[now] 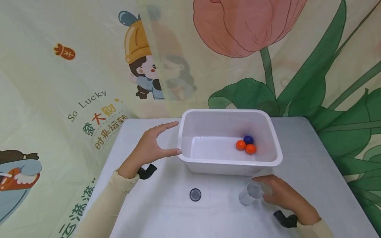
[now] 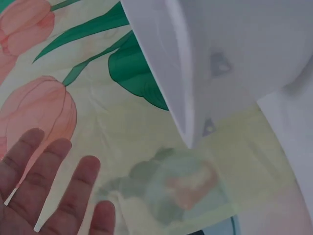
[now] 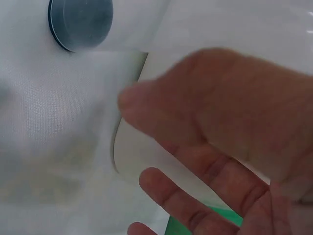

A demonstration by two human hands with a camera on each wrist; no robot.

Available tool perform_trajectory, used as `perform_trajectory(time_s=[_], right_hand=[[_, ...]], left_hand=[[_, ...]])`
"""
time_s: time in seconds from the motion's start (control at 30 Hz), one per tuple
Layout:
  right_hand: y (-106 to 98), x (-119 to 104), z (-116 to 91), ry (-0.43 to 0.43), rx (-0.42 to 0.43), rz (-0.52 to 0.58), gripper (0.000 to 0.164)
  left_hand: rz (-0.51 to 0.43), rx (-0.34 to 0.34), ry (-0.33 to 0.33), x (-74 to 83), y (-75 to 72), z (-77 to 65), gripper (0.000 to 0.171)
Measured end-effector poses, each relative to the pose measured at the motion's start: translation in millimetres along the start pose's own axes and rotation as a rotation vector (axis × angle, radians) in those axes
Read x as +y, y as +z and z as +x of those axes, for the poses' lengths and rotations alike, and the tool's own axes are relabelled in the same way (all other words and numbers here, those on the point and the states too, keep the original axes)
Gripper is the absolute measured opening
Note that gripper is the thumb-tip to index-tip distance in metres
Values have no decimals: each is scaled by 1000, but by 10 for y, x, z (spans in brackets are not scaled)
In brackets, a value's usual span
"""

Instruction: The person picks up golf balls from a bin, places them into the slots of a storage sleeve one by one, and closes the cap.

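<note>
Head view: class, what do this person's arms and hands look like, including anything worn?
The left hand and right hand are bare, without gloves. Plain cream fabric covers the arms: a long left sleeve and a matching right sleeve. Small curved black pieces sit at both wrists. No cables or lettering show.

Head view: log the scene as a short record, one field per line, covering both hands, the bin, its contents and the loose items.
left hand: left hand with fingers spread, thumb tip at the bin's left edge; contact unclear
right hand: right hand at the clear cup; grip unclear
container: white bin on the white table
contents: two orange balls and one blue ball, clustered in its right half
loose item: dark disc, left of the cup
</note>
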State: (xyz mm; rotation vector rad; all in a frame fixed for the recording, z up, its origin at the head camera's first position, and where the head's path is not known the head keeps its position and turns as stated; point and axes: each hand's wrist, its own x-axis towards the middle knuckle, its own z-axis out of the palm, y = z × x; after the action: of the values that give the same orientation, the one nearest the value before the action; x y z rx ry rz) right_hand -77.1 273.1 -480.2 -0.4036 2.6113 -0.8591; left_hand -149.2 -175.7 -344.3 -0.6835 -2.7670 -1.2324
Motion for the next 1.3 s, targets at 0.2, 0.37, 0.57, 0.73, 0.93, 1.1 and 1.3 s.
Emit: perform_trajectory(time_s=[0.2, 0.37, 0.57, 0.73, 0.93, 1.1, 1.3], right_hand=[[-11, 4, 47, -112, -94, 32, 70], [16, -11, 113, -166, -146, 31, 69], [263, 476, 290, -306, -146, 126, 65], [439, 789, 359, -282, -135, 168, 61], [175, 276, 168, -263, -166, 190, 49], [73, 59, 90, -185, -153, 96, 54], [16, 6, 55, -137, -128, 60, 62]], left_hand=[[-44, -94, 74, 97, -124, 203, 94], [-73, -175, 120, 152, -127, 423, 90], [-98, -225, 171, 191, -25, 698, 86], [-85, -261, 246, 259, 88, 912, 82], [-91, -334, 293, 322, 269, 1152, 82], [-119, -370, 303, 301, 451, 1333, 82], [-156, -370, 277, 251, 637, 1474, 79]])
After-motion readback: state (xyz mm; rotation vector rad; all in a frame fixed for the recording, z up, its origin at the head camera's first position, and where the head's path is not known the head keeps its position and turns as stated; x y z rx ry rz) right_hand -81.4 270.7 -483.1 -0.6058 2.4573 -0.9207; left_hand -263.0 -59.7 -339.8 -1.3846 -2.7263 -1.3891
